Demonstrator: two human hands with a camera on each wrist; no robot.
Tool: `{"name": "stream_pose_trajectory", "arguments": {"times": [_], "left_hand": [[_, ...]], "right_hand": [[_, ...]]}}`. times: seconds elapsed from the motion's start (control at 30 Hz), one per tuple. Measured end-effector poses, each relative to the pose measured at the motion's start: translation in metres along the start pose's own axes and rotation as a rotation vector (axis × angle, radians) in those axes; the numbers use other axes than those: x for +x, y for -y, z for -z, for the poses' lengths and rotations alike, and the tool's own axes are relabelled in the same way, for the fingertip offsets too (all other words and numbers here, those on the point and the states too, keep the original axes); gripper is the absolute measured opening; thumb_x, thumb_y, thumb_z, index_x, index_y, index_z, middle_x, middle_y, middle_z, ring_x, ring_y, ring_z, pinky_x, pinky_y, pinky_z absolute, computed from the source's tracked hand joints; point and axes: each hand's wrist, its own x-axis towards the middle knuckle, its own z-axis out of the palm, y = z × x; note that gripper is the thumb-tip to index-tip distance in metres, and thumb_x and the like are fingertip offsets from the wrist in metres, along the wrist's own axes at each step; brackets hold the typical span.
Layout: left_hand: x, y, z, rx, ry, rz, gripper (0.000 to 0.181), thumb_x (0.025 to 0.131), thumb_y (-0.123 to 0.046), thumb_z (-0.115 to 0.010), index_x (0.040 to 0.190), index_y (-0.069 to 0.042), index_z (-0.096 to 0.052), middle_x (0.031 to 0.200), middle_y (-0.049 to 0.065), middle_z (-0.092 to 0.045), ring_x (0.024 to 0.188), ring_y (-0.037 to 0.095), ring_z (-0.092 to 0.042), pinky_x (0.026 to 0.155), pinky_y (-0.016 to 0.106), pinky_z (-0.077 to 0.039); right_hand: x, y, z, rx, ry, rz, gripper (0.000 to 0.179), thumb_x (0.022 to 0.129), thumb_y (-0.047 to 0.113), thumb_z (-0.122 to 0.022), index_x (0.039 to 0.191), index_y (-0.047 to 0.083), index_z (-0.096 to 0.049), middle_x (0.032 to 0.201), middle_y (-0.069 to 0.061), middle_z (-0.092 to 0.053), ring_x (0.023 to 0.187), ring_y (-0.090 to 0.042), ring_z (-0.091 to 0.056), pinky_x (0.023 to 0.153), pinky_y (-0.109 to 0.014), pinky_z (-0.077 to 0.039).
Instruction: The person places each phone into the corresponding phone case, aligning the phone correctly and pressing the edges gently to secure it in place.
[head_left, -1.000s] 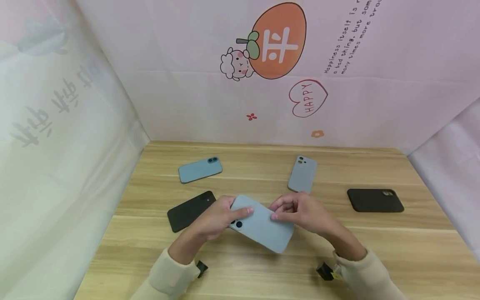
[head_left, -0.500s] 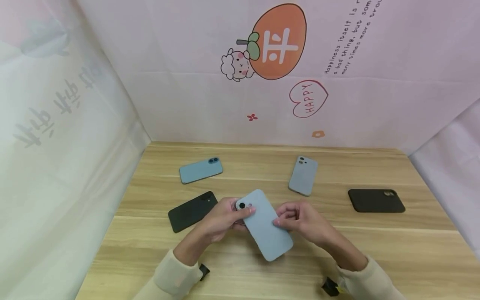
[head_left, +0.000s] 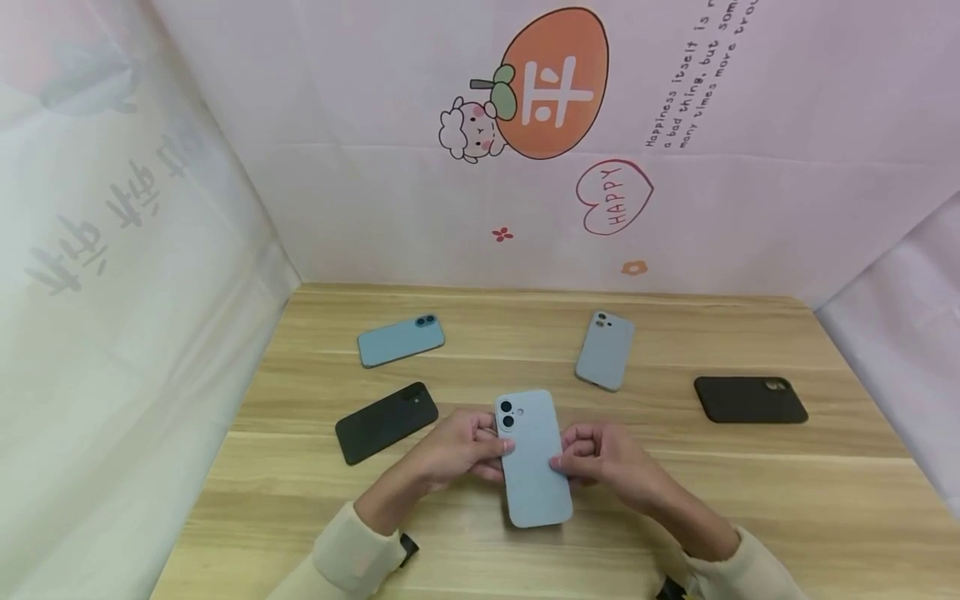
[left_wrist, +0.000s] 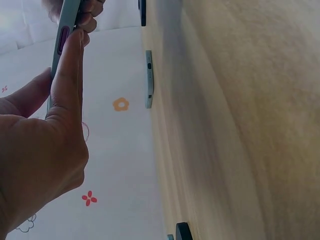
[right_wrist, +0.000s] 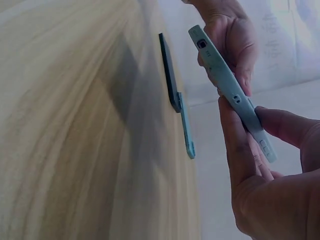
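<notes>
Over the middle of the table, both hands hold a light blue phone (head_left: 534, 483), back facing up and camera lenses at the far left corner. My left hand (head_left: 459, 450) pinches its left edge, thumb on the back and fingers beneath. On the opposite edge, my right hand (head_left: 615, 468) grips with its thumb on the back. In the left wrist view, a purple strip shows in a slot along the side of the phone (left_wrist: 65, 35). The right wrist view shows the phone's (right_wrist: 230, 85) end, with a port and small openings. Its screen side is hidden from the head view.
Left of the hands lies a black phone or case (head_left: 386, 423), with a blue phone (head_left: 401, 342) behind it. A grey-blue phone or case (head_left: 605, 352) lies at the back right. Farther right is a black phone case (head_left: 750, 400). White printed cloth (head_left: 375, 208) walls the wooden table (head_left: 750, 500).
The phone has turned clockwise from a slant to nearly upright in the head view, its camera end swinging away from me. Both hands have kept hold of it and come slightly nearer.
</notes>
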Motion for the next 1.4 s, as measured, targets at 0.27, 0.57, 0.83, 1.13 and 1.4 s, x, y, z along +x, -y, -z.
{"name": "stream_pose_trajectory", "arguments": {"times": [0.27,0.57,0.83,1.13,1.4], "left_hand": [[0.000,0.000,0.001,0.015,0.017,0.044,0.029,0.105,0.001,-0.063,0.132,0.008,-0.064,0.109,0.024,-0.078,0.093,0.027,-0.079,0.079,0.037,-0.065],[-0.001,0.003,-0.001,0.030,0.032,0.072,0.024,0.103,0.004,-0.063,0.126,0.009,-0.067,0.107,0.024,-0.078,0.091,0.027,-0.079,0.077,0.038,-0.066],[0.001,0.010,-0.003,0.068,0.060,0.095,0.021,0.103,0.003,-0.063,0.123,0.008,-0.068,0.105,0.023,-0.078,0.085,0.026,-0.079,0.076,0.040,-0.066],[-0.002,0.013,-0.009,0.102,0.066,0.130,0.018,0.103,0.003,-0.063,0.120,0.009,-0.067,0.102,0.024,-0.078,0.084,0.026,-0.078,0.075,0.041,-0.066],[-0.002,0.016,-0.012,0.131,0.041,0.164,0.012,0.103,0.002,-0.064,0.113,0.006,-0.070,0.095,0.021,-0.079,0.081,0.025,-0.079,0.071,0.037,-0.066]], "right_hand": [[0.002,-0.004,0.000,-0.022,-0.002,-0.022,0.023,0.098,0.011,-0.076,0.108,-0.005,-0.065,0.091,-0.010,-0.078,0.086,-0.016,-0.072,0.078,-0.033,-0.065],[0.002,-0.004,0.000,-0.014,-0.023,-0.033,0.028,0.099,0.010,-0.075,0.119,-0.007,-0.064,0.096,-0.010,-0.077,0.090,-0.019,-0.074,0.082,-0.037,-0.065],[0.003,-0.012,-0.002,-0.013,0.010,-0.027,0.022,0.097,0.005,-0.076,0.111,-0.009,-0.066,0.092,-0.013,-0.077,0.086,-0.020,-0.075,0.080,-0.038,-0.065],[0.004,-0.021,-0.005,-0.042,0.048,-0.033,0.017,0.094,0.002,-0.077,0.101,-0.007,-0.065,0.085,-0.013,-0.076,0.079,-0.023,-0.076,0.074,-0.039,-0.066],[0.005,-0.025,-0.010,-0.073,0.053,-0.015,0.025,0.093,-0.001,-0.077,0.109,-0.007,-0.059,0.084,-0.014,-0.076,0.076,-0.023,-0.076,0.069,-0.039,-0.066]]}}
